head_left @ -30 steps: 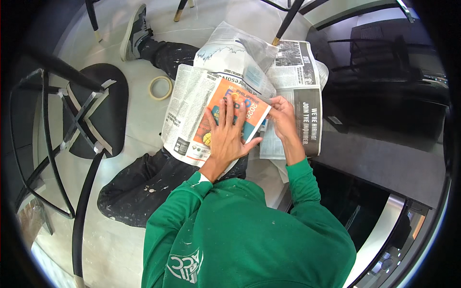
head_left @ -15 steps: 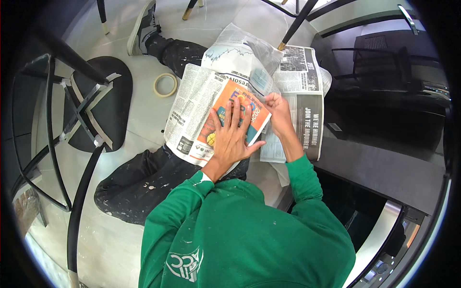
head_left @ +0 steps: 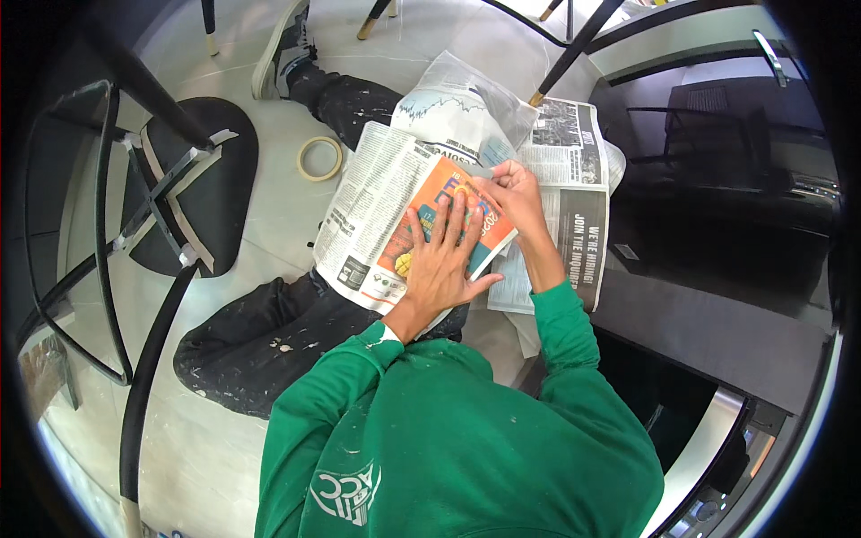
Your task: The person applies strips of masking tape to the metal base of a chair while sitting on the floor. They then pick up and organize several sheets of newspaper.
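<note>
Left hand [head_left: 444, 260] lies flat, palm down, fingers [head_left: 459, 215] spread wide on the orange page [head_left: 429, 224] of the newspaper section [head_left: 359, 224]; pressing, not gripping anything. Right hand [head_left: 513, 193] sits at 1 o'clock from the left hand, touching the top right edge of the same orange page; its fingers [head_left: 491, 184] are curled in and appear to pinch the paper edge, though how tightly can't be told from this angle. Orange page lies on top of the black-and-white newspaper section, which spreads out toward 9 o'clock from the hands and rests partly over the person's dark paint-spattered trouser leg [head_left: 269, 332] and partly on the pale floor [head_left: 269, 224]. More newspaper sheets [head_left: 574, 179] lie under and beyond the right hand at 2 o'clock, with a crumpled sheet [head_left: 457, 108] at 12 o'clock. Roll of masking tape [head_left: 320, 159] lies flat on the floor at 10 o'clock from the hands, just beside the newspaper's edge, not touching it. Other leg stretches to 11 o'clock and ends in a shoe [head_left: 273, 58]. Black metal-frame chair [head_left: 179, 179] at 9 o'clock, well apart from the paper. Dark cabinet surface [head_left: 717, 224] at 3 o'clock, right next to the sheets. Both sleeves green [head_left: 556, 332].
</note>
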`<state>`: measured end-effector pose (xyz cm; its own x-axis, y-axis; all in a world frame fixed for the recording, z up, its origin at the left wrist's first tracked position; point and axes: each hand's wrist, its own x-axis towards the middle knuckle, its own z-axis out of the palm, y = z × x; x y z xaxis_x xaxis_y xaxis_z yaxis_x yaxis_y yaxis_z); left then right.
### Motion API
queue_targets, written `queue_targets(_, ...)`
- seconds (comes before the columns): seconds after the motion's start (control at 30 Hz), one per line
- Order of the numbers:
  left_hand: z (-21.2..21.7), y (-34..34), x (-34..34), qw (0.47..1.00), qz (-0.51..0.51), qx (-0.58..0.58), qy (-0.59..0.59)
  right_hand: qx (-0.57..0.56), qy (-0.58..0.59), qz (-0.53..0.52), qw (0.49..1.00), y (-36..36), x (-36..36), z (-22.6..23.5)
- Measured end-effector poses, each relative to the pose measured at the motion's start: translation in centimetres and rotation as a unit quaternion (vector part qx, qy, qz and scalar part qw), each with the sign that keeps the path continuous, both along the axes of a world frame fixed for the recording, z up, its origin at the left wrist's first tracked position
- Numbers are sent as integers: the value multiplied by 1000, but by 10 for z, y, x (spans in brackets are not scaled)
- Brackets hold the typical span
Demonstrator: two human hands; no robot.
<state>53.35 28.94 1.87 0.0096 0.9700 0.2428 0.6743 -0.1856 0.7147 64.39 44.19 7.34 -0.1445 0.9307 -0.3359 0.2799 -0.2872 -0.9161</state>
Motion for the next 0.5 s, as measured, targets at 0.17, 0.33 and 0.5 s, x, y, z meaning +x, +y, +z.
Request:
queue_targets(0.17,1,-2,-4,1000,-8,11,-5,10,-1,72,997,17,-12,-2)
queue_targets(0.33,28,1,-21,988,-39,66,-134,38,-48,90,994,20,6,-7)
queue_targets(0.5,16,13,-53,994,104,-26,-9,-16,-5,90,996,14,3,-3)
